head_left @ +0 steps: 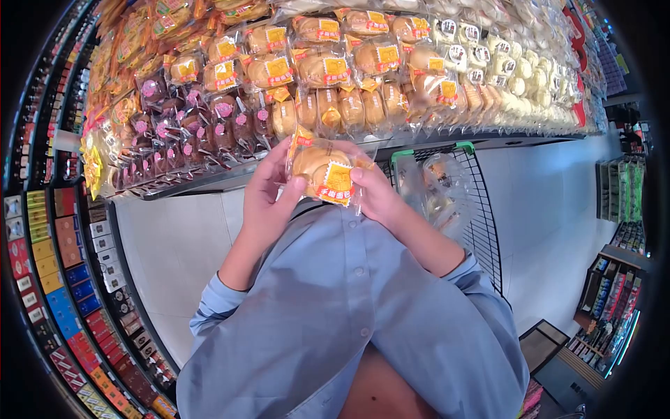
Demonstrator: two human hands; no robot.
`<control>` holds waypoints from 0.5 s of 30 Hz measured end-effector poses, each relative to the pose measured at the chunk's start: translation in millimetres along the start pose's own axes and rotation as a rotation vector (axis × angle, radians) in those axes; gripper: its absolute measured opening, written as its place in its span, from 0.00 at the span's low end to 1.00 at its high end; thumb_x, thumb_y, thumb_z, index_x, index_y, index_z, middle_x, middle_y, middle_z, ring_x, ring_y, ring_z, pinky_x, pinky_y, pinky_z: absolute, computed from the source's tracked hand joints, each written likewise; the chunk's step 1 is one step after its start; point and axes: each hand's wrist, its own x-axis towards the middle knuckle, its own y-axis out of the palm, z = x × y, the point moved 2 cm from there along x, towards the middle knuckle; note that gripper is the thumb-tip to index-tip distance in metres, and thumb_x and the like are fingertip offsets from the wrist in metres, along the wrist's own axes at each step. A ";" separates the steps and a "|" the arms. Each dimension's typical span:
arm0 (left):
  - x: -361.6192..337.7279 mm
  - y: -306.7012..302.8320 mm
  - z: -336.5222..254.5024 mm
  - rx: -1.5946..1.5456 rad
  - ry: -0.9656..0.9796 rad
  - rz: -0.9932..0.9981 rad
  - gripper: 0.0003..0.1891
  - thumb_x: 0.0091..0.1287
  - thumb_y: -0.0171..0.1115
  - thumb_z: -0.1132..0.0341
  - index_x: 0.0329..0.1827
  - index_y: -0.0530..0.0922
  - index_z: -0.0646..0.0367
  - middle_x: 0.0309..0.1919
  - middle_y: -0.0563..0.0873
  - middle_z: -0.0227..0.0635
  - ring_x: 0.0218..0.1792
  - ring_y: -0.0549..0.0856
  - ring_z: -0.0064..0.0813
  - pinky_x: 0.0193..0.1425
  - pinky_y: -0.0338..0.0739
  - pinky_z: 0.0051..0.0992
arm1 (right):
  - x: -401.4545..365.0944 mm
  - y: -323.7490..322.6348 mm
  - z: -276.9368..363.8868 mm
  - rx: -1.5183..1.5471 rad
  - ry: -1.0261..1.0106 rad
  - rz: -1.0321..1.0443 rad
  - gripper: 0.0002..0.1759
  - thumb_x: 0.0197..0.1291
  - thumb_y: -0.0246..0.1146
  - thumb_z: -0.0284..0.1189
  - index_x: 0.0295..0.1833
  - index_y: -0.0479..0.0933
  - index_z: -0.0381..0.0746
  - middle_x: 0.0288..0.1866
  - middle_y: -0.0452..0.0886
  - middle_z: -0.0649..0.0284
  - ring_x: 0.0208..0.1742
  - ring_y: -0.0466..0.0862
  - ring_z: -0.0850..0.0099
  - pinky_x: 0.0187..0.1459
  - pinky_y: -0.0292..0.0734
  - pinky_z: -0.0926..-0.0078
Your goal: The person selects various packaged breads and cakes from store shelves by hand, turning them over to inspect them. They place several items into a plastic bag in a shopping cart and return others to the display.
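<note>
Both my hands hold one clear packet of golden bread (pixel 321 170) with an orange and yellow label, just in front of the shelf edge. My left hand (pixel 267 199) grips its left side, thumb on the front. Its right side and lower corner sit in the fingers of my right hand (pixel 377 192). My blue shirt sleeves reach to the forearms below.
A sloping display shelf (pixel 230 178) carries several rows of packaged buns, brown cakes and white pastries. A black wire basket (pixel 485 216) with a green handle hangs at my right arm with packets inside. Racks of small boxes (pixel 63 279) line the left; white floor lies below.
</note>
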 end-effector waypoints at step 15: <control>15.3 23.8 -6.9 -0.124 -0.231 0.057 0.27 0.69 0.57 0.79 0.72 0.65 0.66 0.62 0.78 0.39 0.62 0.78 0.26 0.65 0.74 0.28 | -16.3 -8.2 9.8 -0.024 -0.060 -0.049 0.29 0.65 0.59 0.27 0.71 0.63 0.37 0.68 0.72 0.57 0.69 0.75 0.66 0.69 0.72 0.64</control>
